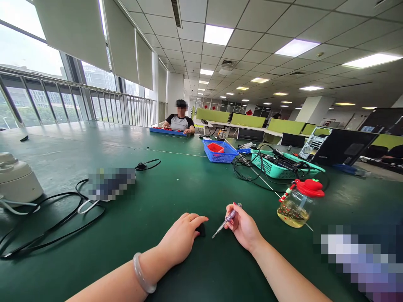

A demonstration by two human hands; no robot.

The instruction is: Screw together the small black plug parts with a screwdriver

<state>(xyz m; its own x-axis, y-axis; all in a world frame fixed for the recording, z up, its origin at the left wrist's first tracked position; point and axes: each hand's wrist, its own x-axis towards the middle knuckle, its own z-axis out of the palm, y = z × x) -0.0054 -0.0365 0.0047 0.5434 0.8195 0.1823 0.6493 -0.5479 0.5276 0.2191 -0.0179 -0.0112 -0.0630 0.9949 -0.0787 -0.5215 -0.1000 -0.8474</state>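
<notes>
A wide green counter (176,176) fills the view, with another person (180,121) seated at its far end. Black cables (47,226) loop at left. A teal basket (277,167), a blue basket (218,153) and a red-lidded jar (297,205) stand at right.

Nearest the camera, the left hand (181,239) lies curled, its fingertips pinning a small black part (200,230) to the counter. The right hand (244,228) pinches a small screwdriver (226,220), with its tip angled down just beside the part and not touching it. The tool appears to be lining up. Meeting the part would call for a steady left hold and a fine aim.
</notes>
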